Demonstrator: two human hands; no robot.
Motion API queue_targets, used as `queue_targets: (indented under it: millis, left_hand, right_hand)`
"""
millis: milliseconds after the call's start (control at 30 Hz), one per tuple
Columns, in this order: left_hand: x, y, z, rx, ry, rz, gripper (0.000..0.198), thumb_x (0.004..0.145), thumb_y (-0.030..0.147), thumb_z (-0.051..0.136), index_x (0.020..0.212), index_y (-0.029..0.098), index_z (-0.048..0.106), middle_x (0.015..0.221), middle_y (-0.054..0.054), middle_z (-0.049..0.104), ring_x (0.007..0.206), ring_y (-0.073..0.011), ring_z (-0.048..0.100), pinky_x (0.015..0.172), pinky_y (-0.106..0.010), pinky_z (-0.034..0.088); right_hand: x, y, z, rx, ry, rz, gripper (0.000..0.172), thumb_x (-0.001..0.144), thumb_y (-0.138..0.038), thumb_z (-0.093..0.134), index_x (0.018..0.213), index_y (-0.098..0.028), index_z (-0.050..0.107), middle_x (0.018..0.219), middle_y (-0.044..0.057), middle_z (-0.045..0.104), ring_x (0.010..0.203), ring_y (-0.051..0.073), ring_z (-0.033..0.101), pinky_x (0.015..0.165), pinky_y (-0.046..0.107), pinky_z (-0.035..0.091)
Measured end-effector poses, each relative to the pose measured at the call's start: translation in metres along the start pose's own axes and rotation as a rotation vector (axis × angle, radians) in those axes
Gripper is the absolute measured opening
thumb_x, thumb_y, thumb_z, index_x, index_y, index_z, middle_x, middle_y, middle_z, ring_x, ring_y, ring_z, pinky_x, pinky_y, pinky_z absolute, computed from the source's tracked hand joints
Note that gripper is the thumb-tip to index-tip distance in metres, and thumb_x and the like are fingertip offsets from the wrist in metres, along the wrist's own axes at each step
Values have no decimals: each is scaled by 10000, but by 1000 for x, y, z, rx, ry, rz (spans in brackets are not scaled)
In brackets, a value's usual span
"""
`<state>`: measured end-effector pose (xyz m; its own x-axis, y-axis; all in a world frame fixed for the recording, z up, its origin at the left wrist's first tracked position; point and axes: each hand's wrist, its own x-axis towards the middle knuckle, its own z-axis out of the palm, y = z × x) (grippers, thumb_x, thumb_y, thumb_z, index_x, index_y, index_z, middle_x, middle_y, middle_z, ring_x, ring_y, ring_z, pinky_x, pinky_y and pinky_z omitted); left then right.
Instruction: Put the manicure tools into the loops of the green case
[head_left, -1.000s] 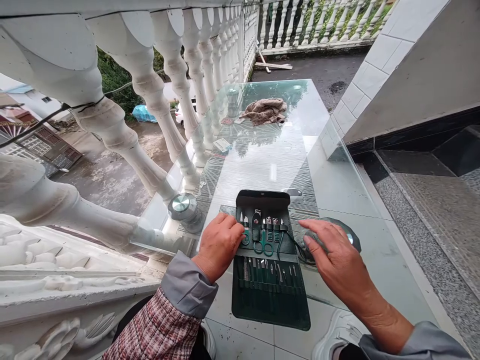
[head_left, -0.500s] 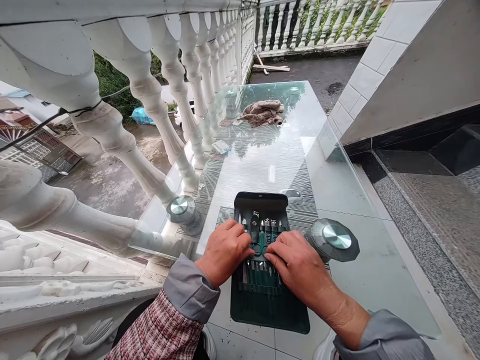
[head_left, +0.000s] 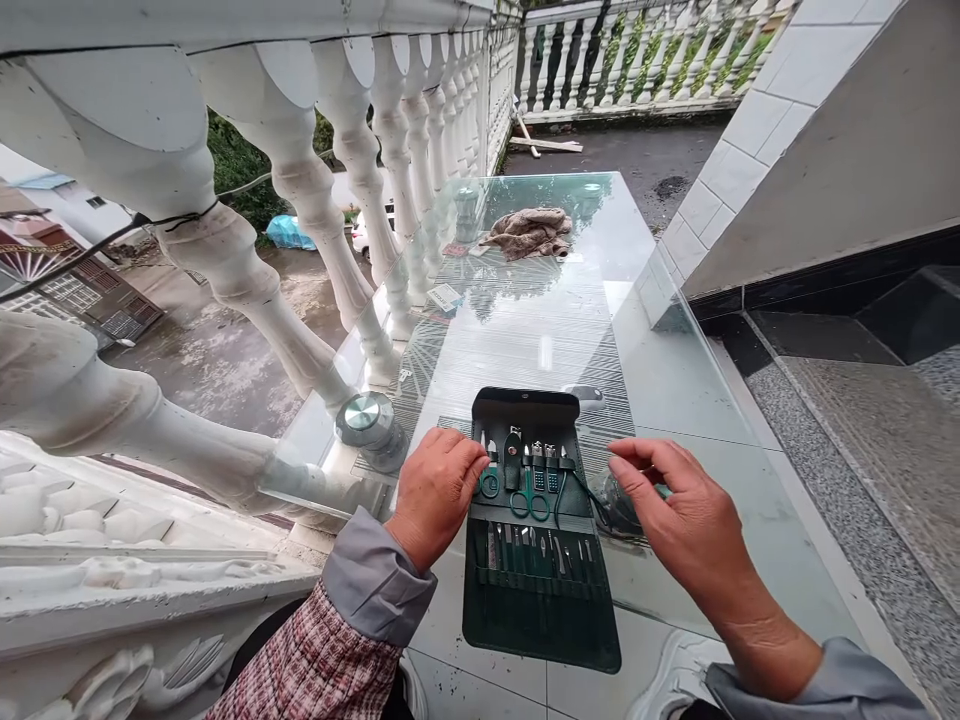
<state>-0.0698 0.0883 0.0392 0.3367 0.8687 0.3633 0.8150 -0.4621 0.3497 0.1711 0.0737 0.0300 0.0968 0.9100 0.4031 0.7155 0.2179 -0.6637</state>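
An open dark green manicure case (head_left: 541, 610) lies on the glass table (head_left: 525, 320) right in front of me. Its upper row holds small scissors and clippers, and its lower row holds several thin metal tools. My left hand (head_left: 437, 497) has its fingers curled and pressed on the case's left edge, beside the small scissors. My right hand (head_left: 679, 515) hovers just right of the case, fingers loosely curved and slightly apart, with nothing visible in them. It covers most of a metal table mount.
A white stone balustrade (head_left: 315, 200) runs close along the table's left side. A round metal table mount (head_left: 365, 415) sits near my left hand. A crumpled brown cloth (head_left: 529, 232) lies at the far end. A tiled wall (head_left: 750, 120) rises on the right.
My right hand has lifted off the middle of the case and moved right, back over the metal mount. My left hand has stayed on the case's left edge.
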Motion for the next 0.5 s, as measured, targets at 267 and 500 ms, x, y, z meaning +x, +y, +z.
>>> queue_targets:
  millis: [267,500]
  left_hand:
    - [1,2,1,24,-2,-19,211,935,236,429,808,198,592,794,-25,597,768,-174,503,698,-300,437]
    - [1,-2,0,17,20,-94,213,938,253,432,802,200,588,781,-19,597,764,-174,504,705,-297,429]
  right_hand:
    - [-5,0,4,-36,-50,-67,167,857,-348,484,854,-232,604,792,26,632,699,171,551,656,315,452]
    - [-7,-3,7,-25,-91,-94,146,859,-323,493,813,-230,596,767,20,630,737,174,566,672,310,452]
